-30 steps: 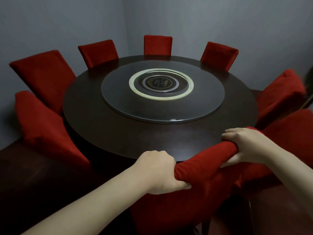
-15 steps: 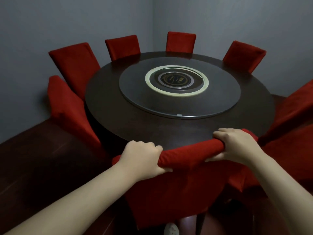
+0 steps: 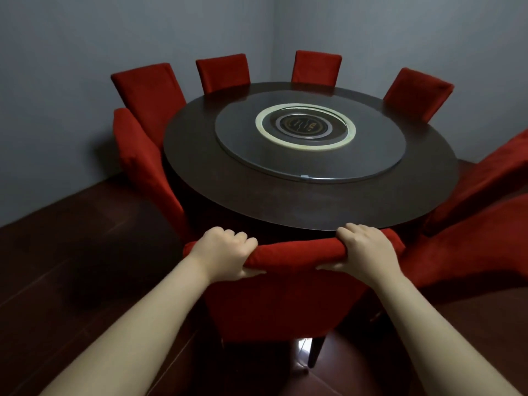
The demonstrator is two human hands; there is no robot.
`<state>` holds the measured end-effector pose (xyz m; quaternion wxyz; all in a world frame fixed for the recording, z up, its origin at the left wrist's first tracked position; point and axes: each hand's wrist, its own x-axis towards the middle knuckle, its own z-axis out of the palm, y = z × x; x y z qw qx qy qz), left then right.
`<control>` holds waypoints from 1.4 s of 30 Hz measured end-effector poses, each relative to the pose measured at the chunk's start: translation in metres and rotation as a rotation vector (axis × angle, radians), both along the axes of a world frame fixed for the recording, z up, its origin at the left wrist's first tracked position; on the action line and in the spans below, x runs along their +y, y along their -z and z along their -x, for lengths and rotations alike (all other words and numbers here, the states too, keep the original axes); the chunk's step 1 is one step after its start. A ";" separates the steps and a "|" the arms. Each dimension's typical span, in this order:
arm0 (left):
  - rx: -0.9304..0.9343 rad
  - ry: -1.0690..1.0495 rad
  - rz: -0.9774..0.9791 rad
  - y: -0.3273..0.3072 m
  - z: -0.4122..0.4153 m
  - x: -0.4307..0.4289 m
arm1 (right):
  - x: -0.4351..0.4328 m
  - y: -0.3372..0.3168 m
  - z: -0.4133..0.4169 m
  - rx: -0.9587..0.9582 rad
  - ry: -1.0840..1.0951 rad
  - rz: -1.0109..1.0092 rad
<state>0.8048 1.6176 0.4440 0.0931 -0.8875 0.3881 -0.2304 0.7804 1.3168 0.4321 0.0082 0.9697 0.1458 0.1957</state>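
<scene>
I see both hands gripping the top edge of the red fabric-covered chair back (image 3: 297,254), left hand (image 3: 225,254) and right hand (image 3: 367,250), just beside the round dark wooden worktop (image 3: 228,178).

A dark round bench (image 3: 234,178) stands in the corner of a dim room, and a glass turntable (image 3: 371,155) lies on its middle (a pale ring (image 3: 305,146) circles a dark disc (image 3: 304,127) at the hub). Red-covered chairs are tucked round the bench: three far chairs (image 3: 316,67) behind it, two left chairs (image 3: 140,164) and two right chairs (image 3: 485,184). Behind the bench two plain grey walls (image 3: 85,52) meet. A dark reddish plank floor (image 3: 71,267) spreads left of the bench.
</scene>
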 end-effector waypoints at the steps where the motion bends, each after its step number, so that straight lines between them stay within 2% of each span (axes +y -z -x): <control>1: -0.008 0.012 0.000 0.000 0.000 -0.001 | 0.000 0.000 0.002 -0.004 -0.004 -0.011; 5: -0.015 0.028 0.027 0.006 0.003 -0.001 | -0.004 0.005 0.005 -0.048 -0.040 -0.039; 11: -0.011 0.010 0.063 0.032 0.019 -0.003 | -0.014 0.039 0.012 -0.323 -0.122 -0.016; 15: -0.032 -0.015 0.074 0.033 0.017 -0.025 | -0.038 0.043 -0.004 -0.400 -0.158 0.032; 20: -0.055 -0.044 0.058 0.038 0.014 -0.051 | -0.061 0.042 -0.019 -0.406 -0.177 0.020; 26: -0.033 0.010 0.030 0.040 0.023 -0.033 | -0.041 0.056 -0.001 -0.392 -0.141 -0.063; 34: 0.039 0.001 0.004 0.073 0.059 -0.029 | -0.042 0.090 0.037 -0.396 -0.185 -0.016; 39: 0.028 0.000 0.040 0.074 0.056 -0.031 | -0.041 0.085 0.036 -0.323 -0.143 -0.015; 42: 0.103 -0.032 0.042 0.075 0.061 -0.032 | -0.040 0.080 0.044 -0.184 -0.096 0.008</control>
